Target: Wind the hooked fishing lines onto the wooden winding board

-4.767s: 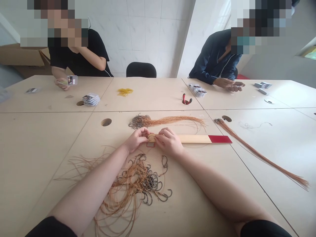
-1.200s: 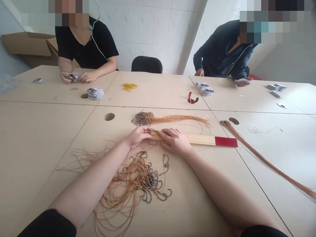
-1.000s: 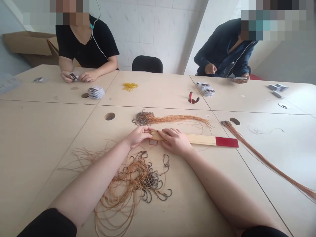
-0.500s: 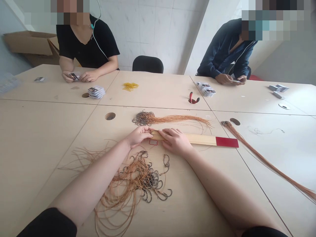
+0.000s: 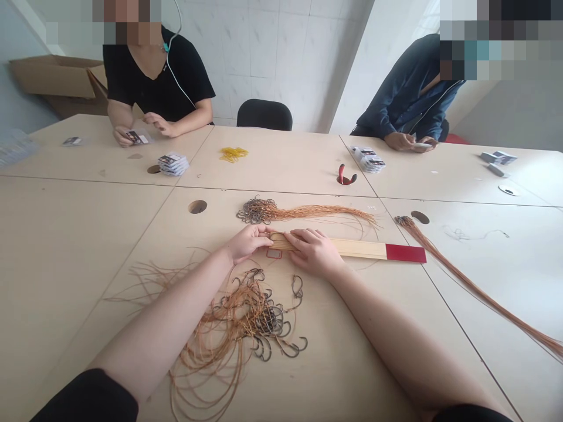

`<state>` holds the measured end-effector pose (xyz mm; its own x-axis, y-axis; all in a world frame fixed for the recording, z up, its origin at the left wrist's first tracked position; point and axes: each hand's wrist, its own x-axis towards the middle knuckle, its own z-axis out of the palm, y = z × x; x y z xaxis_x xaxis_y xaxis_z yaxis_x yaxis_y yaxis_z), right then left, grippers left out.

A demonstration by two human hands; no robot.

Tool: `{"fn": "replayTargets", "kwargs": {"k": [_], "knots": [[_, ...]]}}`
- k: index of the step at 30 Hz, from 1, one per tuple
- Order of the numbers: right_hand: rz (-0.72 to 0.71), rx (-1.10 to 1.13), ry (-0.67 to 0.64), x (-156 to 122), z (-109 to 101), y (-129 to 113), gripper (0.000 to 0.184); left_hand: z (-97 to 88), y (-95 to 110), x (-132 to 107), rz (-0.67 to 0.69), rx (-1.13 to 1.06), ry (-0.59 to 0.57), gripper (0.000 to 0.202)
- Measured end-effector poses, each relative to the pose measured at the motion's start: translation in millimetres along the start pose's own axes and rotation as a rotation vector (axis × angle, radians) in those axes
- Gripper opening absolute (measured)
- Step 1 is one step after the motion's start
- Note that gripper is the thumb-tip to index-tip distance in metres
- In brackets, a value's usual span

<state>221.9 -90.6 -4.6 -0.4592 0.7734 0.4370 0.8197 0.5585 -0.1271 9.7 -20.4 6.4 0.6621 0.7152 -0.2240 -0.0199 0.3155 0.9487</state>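
Note:
A long pale wooden strip (image 5: 358, 248) with a red right end lies crosswise before me. My left hand (image 5: 250, 243) pinches at its left end, thumb against forefinger; a small hook-like curve shows there, partly hidden by the fingertips. My right hand (image 5: 314, 252) lies over the strip just beside it, fingers bent across the far edge and thumb at the near edge. Under the strip peeks a small red-rimmed tag (image 5: 274, 254). Nearer to me is a tangled heap of fishing hooks (image 5: 270, 319) tied to orange-brown lines (image 5: 211, 346), partly behind my left forearm.
Beyond the strip lies a bundle of hooked lines (image 5: 308, 212); another bundle (image 5: 461, 281) stretches along the right. Red-handled pliers (image 5: 342, 174) stick out of a table hole. Across the table, two people handle small packets near stacked packets (image 5: 173, 164) and yellow pieces (image 5: 233, 154).
My hands and the strip hold almost the same pose. The person at the far left has lifted one hand off the packet. The view has shifted very slightly.

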Motion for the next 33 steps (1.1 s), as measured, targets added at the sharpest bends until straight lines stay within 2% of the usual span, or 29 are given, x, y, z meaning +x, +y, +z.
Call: {"fn": "replayTargets", "kwargs": {"k": [33], "knots": [[0.003,0.006,0.003,-0.3,-0.4,0.9,0.043,-2.5,-3.0,0.7,0.007,0.018,-0.008,0.033]]}}
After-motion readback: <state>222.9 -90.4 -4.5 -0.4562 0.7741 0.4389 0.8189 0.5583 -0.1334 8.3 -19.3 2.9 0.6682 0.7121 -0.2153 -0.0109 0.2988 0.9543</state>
